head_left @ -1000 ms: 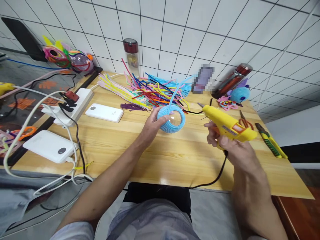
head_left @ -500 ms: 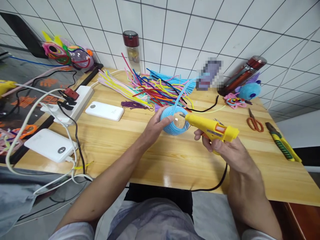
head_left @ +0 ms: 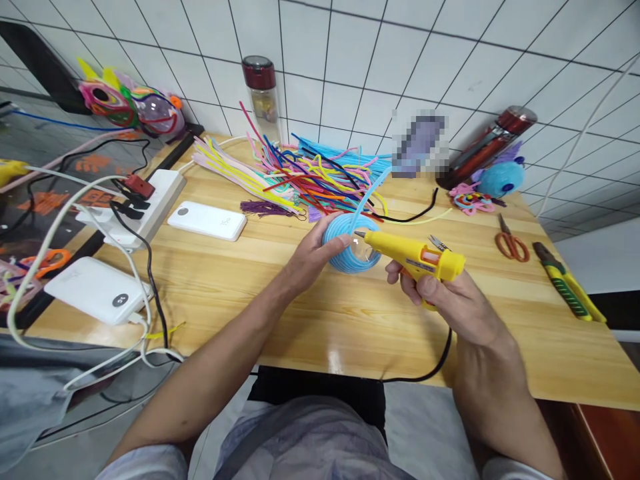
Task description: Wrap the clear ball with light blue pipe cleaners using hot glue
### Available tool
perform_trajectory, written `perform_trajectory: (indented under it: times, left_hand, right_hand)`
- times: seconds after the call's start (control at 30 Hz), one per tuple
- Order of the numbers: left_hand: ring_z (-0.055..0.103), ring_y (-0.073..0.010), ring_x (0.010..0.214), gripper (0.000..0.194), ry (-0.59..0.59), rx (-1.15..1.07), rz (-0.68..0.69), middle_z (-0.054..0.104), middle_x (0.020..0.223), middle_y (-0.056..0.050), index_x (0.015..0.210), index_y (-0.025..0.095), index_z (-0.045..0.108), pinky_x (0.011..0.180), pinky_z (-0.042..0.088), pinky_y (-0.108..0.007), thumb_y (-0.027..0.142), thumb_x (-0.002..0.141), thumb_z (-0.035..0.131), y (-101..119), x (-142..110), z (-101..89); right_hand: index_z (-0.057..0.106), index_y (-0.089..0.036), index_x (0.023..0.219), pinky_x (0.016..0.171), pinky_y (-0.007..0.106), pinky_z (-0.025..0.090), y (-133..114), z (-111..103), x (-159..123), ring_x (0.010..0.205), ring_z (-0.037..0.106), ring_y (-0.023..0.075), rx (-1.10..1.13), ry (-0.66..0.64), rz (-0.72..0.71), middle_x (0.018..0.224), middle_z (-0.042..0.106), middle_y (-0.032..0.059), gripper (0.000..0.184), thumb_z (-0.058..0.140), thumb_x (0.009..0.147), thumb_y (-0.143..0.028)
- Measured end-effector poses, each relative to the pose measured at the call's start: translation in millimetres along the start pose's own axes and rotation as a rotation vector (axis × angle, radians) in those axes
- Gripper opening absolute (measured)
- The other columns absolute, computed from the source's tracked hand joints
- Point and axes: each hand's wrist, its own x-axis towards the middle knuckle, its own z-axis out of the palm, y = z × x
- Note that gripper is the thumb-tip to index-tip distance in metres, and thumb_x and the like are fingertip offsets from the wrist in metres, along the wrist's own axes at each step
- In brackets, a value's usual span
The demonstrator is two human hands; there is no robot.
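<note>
My left hand [head_left: 320, 248] is closed on the left side of a round clear ball [head_left: 361, 251] wound with light blue pipe cleaner [head_left: 353, 265]. One loose blue strand rises from the winding toward the back of the table. My right hand [head_left: 440, 291] is wrapped around the handle of a yellow hot glue gun [head_left: 413, 253]. The gun's metal nozzle points left and lies over the ball's bare middle, close to the inner edge of the winding; whether it touches cannot be made out. The gun's black cord hangs below my right hand.
Behind the ball lies a heap of coloured pipe cleaners [head_left: 320, 177]. Scissors [head_left: 512, 245] and pliers [head_left: 565, 283] lie at right, near a dark red flask [head_left: 487, 147]. White power banks [head_left: 207, 221] and a power strip [head_left: 155, 203] with tangled cables occupy the left.
The glue gun in my right hand has moved slightly left, its nozzle now farther over the ball. My left hand keeps its hold, and the camera view has shifted a little.
</note>
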Motion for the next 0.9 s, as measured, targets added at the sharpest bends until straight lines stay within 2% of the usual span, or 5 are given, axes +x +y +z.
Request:
perform_trajectory:
  times: [0.33, 0.73, 0.9]
  left_hand:
    - [0.066, -0.0323, 0.129, 0.067, -0.011, 0.015, 0.006, 0.075, 0.135, -0.011, 0.144, 0.018, 0.063, 0.114, 0.052, -0.045, 0.058, 0.091, 0.075, 1.5, 0.6, 1.6]
    - [0.065, -0.0332, 0.131, 0.068, -0.013, 0.030, 0.000, 0.075, 0.135, -0.011, 0.143, 0.018, 0.064, 0.115, 0.052, -0.046, 0.059, 0.091, 0.075, 2.5, -0.2, 2.5]
    - [0.064, -0.0334, 0.134, 0.070, -0.015, 0.019, -0.003, 0.074, 0.141, -0.011, 0.146, 0.018, 0.062, 0.117, 0.051, -0.046, 0.059, 0.091, 0.075, 0.9, -0.3, 1.7]
  right_hand:
    - [0.081, -0.024, 0.118, 0.055, 0.029, 0.045, -3.6, 0.6, -1.7, 0.064, 0.052, 0.0132, -0.013, 0.003, 0.019, 0.096, 0.075, 0.0067, 0.051, 0.069, 0.102, -0.070]
    - [0.082, -0.023, 0.110, 0.057, 0.028, 0.048, 3.5, -3.2, -6.5, 0.076, 0.061, 0.0180, -0.027, 0.014, 0.065, 0.093, 0.073, 0.0079, 0.054, 0.069, 0.099, -0.074]
    - [0.082, -0.023, 0.108, 0.056, 0.028, 0.046, 3.5, -2.7, -6.3, 0.072, 0.057, 0.0177, -0.023, 0.022, 0.093, 0.085, 0.067, 0.0057, 0.055, 0.069, 0.098, -0.076]
